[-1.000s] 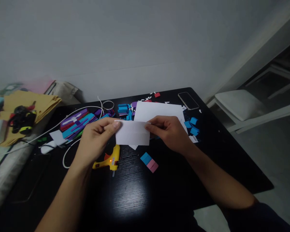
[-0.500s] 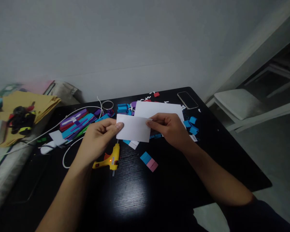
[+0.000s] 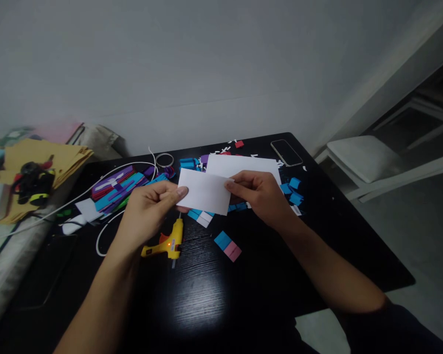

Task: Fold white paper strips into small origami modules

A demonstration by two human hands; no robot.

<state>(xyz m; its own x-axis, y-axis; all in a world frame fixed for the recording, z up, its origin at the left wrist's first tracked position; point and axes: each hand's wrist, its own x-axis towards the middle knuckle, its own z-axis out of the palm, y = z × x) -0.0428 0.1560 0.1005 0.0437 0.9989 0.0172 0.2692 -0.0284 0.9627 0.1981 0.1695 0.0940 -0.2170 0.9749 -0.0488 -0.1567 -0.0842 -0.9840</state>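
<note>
A small white sheet of paper (image 3: 204,192) is held up over the table between both hands. My left hand (image 3: 149,205) pinches its left edge, thumb on the near face. At the right edge my right hand (image 3: 256,194) grips it between thumb and fingers. Below my left hand lies a yellow glue gun (image 3: 173,241) with an orange light lit. A blue and pink folded paper strip (image 3: 228,246) rests to the right of it. Behind the held sheet lies a larger white sheet (image 3: 243,166), partly covered by my right hand.
Stacks of coloured paper strips (image 3: 118,187) and a white cable (image 3: 107,173) lie on the left of the black table (image 3: 266,290). Blue paper pieces (image 3: 295,191) and a phone (image 3: 286,152) are at the right. A white stool (image 3: 362,155) stands beyond the table.
The small white sheet has tilted slightly, its left side a little higher, and more of the paper pieces beneath it show. Both hands keep their hold.
</note>
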